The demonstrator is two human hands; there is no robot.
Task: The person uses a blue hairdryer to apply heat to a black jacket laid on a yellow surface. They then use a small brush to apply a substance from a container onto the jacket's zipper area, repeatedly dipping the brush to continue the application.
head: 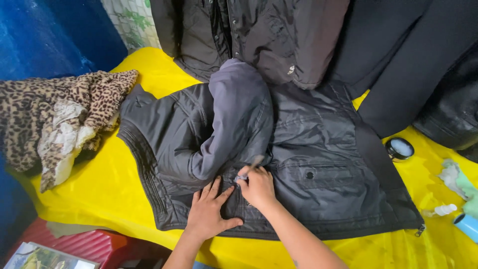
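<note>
Left hand [209, 211] lies flat, fingers spread, on a dark jacket [318, 174]. Right hand [258, 188], at its two o'clock, pinches a small brush [249, 170]

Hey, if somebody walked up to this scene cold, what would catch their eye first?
Probably the bright yellow table cover, with a dark grey jacket spread across its middle. At the near edge, the left hand presses flat on the jacket while the right hand pinches a small blurred tool against the fabric. A leopard-print cloth lies heaped at the far left.
</note>
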